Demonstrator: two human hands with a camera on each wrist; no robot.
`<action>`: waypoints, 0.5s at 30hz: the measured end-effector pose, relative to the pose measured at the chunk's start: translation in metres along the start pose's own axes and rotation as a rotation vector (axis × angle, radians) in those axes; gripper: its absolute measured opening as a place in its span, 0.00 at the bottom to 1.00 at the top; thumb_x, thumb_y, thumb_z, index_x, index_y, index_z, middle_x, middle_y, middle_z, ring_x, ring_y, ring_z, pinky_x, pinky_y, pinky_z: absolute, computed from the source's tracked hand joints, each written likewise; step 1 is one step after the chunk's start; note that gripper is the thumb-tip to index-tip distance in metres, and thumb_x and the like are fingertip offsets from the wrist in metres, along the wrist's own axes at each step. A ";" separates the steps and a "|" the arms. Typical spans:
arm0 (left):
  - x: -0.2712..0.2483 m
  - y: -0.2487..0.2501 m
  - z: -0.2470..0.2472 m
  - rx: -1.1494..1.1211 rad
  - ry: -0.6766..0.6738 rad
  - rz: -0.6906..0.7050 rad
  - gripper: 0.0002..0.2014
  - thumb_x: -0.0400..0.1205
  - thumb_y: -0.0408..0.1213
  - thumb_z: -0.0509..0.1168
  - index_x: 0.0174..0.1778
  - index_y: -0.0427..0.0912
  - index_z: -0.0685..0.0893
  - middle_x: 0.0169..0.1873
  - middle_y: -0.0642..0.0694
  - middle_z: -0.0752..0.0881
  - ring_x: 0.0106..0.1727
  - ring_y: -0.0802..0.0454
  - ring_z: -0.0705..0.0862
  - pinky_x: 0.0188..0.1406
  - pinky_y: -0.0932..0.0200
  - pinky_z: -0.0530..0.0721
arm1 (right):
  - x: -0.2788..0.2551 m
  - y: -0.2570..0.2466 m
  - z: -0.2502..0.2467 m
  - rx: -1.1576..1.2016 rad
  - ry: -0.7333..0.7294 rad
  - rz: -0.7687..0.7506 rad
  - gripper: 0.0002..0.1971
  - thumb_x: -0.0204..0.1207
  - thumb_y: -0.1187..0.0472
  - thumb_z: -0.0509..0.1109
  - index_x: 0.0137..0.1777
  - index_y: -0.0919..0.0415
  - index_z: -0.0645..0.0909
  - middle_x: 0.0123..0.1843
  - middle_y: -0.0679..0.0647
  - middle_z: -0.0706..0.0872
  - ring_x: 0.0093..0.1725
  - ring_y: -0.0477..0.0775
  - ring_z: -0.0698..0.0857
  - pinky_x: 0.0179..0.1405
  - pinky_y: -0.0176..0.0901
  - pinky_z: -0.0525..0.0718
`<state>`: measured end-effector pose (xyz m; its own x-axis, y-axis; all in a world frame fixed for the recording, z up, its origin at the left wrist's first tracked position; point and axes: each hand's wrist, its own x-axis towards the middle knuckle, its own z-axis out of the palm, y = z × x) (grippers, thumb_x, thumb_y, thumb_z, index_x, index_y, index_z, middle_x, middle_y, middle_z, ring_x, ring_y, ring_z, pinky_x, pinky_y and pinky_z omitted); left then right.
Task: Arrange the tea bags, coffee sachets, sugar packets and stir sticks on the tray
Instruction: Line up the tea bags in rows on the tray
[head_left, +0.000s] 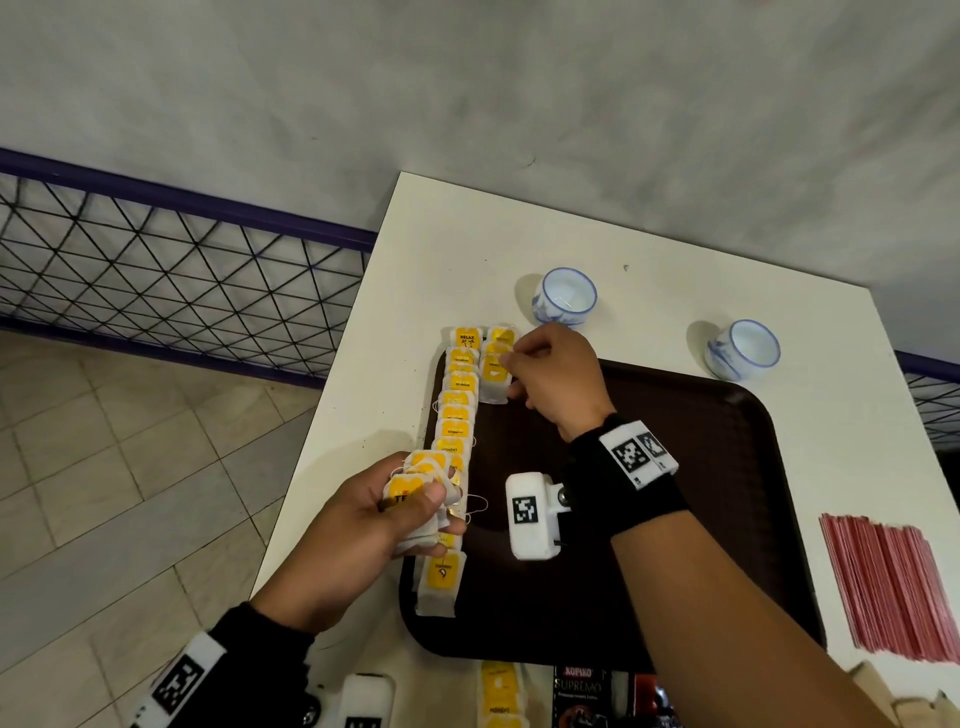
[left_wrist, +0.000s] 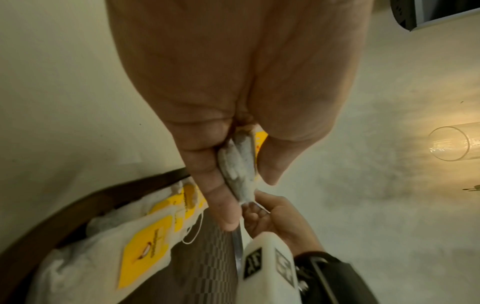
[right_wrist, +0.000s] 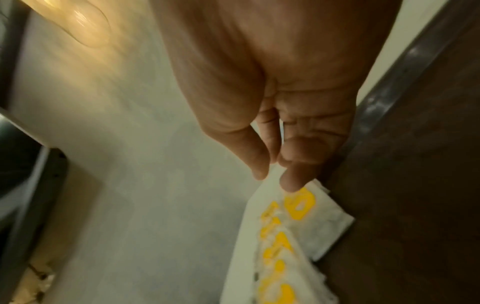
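A brown tray (head_left: 675, 467) lies on the white table. Along its left edge runs a row of tea bags (head_left: 457, 415) with yellow tags. A second short column of tea bags (head_left: 493, 374) starts beside the row at the far end. My right hand (head_left: 511, 364) is at that column; thumb and finger pinch the top edge of a tea bag (right_wrist: 301, 205) lying there. My left hand (head_left: 431, 499) hovers over the near part of the row and grips a small stack of tea bags (left_wrist: 239, 160) between thumb and fingers.
Two blue-and-white cups (head_left: 565, 295) (head_left: 744, 347) stand beyond the tray. Red stir sticks (head_left: 883, 587) lie in a pile to its right. At the near edge are more tea bags (head_left: 501, 691), dark coffee sachets (head_left: 582, 691) and beige packets (head_left: 878, 686). A wire railing (head_left: 156, 270) stands left.
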<state>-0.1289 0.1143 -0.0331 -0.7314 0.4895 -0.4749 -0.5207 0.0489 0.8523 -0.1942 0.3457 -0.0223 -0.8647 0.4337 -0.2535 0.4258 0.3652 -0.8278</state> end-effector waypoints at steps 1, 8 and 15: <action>0.001 0.000 -0.001 -0.021 -0.006 0.002 0.18 0.82 0.42 0.67 0.68 0.43 0.83 0.55 0.43 0.93 0.54 0.40 0.93 0.51 0.46 0.92 | -0.009 -0.003 -0.002 0.016 -0.014 -0.036 0.05 0.77 0.66 0.73 0.48 0.65 0.81 0.35 0.56 0.87 0.26 0.48 0.87 0.23 0.34 0.76; 0.010 0.000 -0.005 -0.323 -0.051 -0.073 0.27 0.72 0.31 0.63 0.69 0.30 0.82 0.57 0.30 0.90 0.55 0.29 0.91 0.45 0.49 0.92 | -0.085 0.003 -0.007 0.145 -0.280 -0.116 0.04 0.75 0.70 0.77 0.47 0.64 0.86 0.38 0.56 0.86 0.33 0.49 0.84 0.34 0.33 0.81; 0.011 -0.002 0.007 -0.145 -0.011 -0.029 0.19 0.87 0.20 0.58 0.70 0.38 0.82 0.61 0.38 0.90 0.63 0.41 0.90 0.67 0.37 0.86 | -0.117 0.017 -0.002 0.208 -0.307 -0.116 0.08 0.73 0.67 0.80 0.50 0.60 0.86 0.42 0.59 0.88 0.37 0.47 0.85 0.45 0.50 0.86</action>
<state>-0.1329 0.1259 -0.0380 -0.7104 0.4996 -0.4957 -0.6002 -0.0623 0.7974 -0.0854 0.3027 -0.0060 -0.9569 0.1214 -0.2640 0.2846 0.2088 -0.9356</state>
